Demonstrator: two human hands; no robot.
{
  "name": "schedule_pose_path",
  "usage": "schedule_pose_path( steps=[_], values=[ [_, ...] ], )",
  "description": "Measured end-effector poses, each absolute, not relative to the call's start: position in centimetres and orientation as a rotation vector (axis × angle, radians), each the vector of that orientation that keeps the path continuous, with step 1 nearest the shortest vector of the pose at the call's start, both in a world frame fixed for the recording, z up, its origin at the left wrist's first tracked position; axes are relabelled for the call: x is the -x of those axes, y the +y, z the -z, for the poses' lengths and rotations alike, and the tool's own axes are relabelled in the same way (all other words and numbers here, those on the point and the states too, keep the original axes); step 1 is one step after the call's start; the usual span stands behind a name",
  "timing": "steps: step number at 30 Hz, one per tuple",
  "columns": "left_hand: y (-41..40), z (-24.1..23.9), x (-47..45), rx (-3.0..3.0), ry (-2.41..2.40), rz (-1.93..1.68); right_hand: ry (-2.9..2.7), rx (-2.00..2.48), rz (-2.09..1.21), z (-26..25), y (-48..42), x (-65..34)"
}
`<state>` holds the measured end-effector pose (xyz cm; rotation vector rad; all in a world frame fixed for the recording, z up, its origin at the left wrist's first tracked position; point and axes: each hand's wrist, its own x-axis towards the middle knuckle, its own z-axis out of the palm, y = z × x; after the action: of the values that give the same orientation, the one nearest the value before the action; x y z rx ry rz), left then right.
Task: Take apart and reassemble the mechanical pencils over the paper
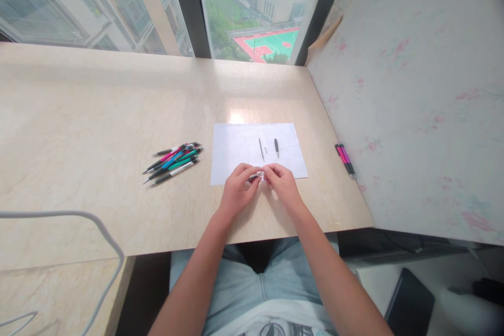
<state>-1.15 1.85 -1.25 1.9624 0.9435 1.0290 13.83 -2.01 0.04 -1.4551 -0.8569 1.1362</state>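
Observation:
Over the lower edge of a white paper sheet, my left hand is closed around a pen barrel, white with a dark part. My right hand pinches the barrel's right end; its fingertips partly cover it. Beyond my hands, on the sheet, lie a thin dark pen refill, a small spring and a dark pen grip section with a pointed tip. These three parts lie apart from one another.
A pile of several pens, in black, white, pink, blue and green, lies left of the sheet. Pink and purple pens lie against the wall at right. A grey cable loops over the near left. A window borders the table's far edge.

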Motion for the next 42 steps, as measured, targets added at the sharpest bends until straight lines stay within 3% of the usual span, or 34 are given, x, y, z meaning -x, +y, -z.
schedule_pose_path(
  steps=[7,19,24,29,34,42],
  values=[
    [1.9,0.2,1.0,-1.438,0.959,-1.170,-0.621,1.321,-1.285,-0.3,-2.5,-12.7],
    [2.5,0.8,1.2,-1.272,1.057,-1.202,-0.590,1.254,-1.406,-0.9,-1.7,-13.2],
    [2.5,1.0,1.4,-1.350,1.065,-1.128,-0.674,1.341,-1.274,-1.3,-1.5,-13.5],
    [2.2,1.1,1.1,-1.829,1.045,-1.002,-0.766,1.383,-1.170,-1.8,-1.2,-13.9],
    [2.3,1.2,1.2,-1.865,1.110,-1.105,-0.836,1.428,-1.063,-1.5,-0.5,-14.3],
    [2.3,1.4,1.6,-1.756,1.206,-1.198,-1.457,1.884,-0.538,-1.1,3.1,-14.5]
  ],
)
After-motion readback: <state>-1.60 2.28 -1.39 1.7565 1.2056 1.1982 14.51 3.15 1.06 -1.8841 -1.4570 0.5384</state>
